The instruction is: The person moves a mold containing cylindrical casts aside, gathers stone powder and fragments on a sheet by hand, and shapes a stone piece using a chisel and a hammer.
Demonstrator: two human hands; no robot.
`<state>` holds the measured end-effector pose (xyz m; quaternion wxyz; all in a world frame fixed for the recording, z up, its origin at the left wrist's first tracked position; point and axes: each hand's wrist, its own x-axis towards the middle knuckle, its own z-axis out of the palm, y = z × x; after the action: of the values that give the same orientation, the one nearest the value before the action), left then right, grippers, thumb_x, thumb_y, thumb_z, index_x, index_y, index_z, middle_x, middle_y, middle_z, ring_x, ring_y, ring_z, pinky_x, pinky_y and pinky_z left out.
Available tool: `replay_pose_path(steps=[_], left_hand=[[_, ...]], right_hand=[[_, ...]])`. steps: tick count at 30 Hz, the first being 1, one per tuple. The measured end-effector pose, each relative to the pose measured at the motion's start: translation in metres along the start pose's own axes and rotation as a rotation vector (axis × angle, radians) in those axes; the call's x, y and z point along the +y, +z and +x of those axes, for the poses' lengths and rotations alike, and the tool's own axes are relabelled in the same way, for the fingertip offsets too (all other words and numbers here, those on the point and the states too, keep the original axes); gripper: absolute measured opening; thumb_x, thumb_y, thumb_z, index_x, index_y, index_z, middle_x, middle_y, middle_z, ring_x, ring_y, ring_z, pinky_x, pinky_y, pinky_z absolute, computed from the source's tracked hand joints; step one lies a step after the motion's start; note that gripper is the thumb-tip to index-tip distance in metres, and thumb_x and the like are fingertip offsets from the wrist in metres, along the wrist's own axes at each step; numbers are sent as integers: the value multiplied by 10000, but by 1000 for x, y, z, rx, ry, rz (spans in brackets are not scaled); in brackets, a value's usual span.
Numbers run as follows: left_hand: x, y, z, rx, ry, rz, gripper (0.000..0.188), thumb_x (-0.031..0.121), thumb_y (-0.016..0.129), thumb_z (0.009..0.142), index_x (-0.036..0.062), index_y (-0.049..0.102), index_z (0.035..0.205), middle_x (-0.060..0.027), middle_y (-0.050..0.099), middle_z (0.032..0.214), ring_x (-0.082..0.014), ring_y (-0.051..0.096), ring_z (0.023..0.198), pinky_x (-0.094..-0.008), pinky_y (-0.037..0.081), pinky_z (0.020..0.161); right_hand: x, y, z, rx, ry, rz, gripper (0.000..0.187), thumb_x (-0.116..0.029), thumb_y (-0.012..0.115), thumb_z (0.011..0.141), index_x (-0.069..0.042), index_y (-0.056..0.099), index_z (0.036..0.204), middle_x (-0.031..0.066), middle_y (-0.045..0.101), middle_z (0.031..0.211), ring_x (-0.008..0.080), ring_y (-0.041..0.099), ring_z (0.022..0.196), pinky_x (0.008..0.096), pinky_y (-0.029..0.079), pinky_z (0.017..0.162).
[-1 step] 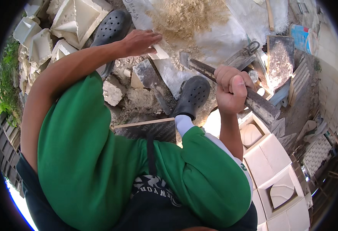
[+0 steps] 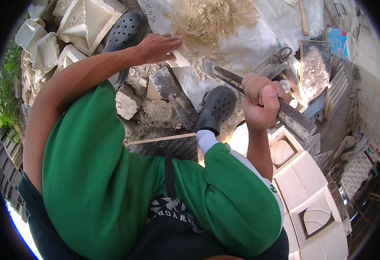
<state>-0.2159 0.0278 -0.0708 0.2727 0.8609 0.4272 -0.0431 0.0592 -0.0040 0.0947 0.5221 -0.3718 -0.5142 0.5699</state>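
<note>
My left hand (image 2: 160, 47) reaches in over the rubble with its fingers bent around the upper edge of a small pale stone piece (image 2: 180, 60). The fingertips are partly hidden there. Wrapped in a fist, my right hand (image 2: 261, 97) grips a long, dark, worn bar-like tool (image 2: 294, 119) that slants from upper left to lower right. A flat, light-coloured blade (image 2: 208, 68) ends the tool, apart from the stone piece and to its right. A mound of tan powder (image 2: 216, 19) lies on a white sheet (image 2: 270, 21) just beyond both hands.
My feet, in dark perforated clogs (image 2: 218, 106), flank broken stone chunks (image 2: 128, 102). Carved white blocks (image 2: 304, 173) line the lower right; more pale hollow blocks (image 2: 86, 26) are stacked at upper left. A dark board (image 2: 314, 65) and a blue-and-white bucket (image 2: 341, 43) stand at right.
The tool in my right hand has shifted very slightly to the right. My left hand and the stone piece look unmoved.
</note>
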Motion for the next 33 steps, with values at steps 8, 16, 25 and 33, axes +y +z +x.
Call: replay_pose_path(steps=[8, 16, 25, 33], left_hand=[[-4, 7, 0, 68, 12, 27, 549, 322, 668, 856, 47, 474, 1290, -90, 541, 1339, -282, 536, 1179, -418, 485, 934], [-5, 5, -6, 45, -16, -5, 602, 345, 688, 829, 41, 461, 1296, -101, 580, 1272, -296, 562, 1135, -431, 482, 906], [-6, 5, -6, 3, -48, -23, 620, 335, 695, 823, 54, 434, 1310, -103, 607, 1203, -301, 596, 1069, -435, 484, 878], [-3, -1, 1, -72, -63, -5, 631, 343, 695, 824, 44, 438, 1318, -109, 592, 1245, -301, 575, 1116, -420, 475, 913]], right_hand=[[5, -4, 5, 61, -46, 50, 297, -119, 385, 870, -117, 255, 603, 8, 269, 508, 122, 210, 461, 329, 236, 480], [-15, 0, -1, 78, -121, 60, 288, -117, 380, 863, -110, 277, 595, 13, 285, 499, 133, 238, 467, 327, 243, 484], [-24, -1, 4, -8, -146, 114, 271, -85, 380, 871, -96, 296, 613, 27, 324, 517, 135, 258, 470, 333, 250, 479], [-11, -3, 26, 99, -41, 11, 278, -95, 409, 857, -108, 296, 604, 20, 295, 510, 132, 231, 472, 326, 257, 495]])
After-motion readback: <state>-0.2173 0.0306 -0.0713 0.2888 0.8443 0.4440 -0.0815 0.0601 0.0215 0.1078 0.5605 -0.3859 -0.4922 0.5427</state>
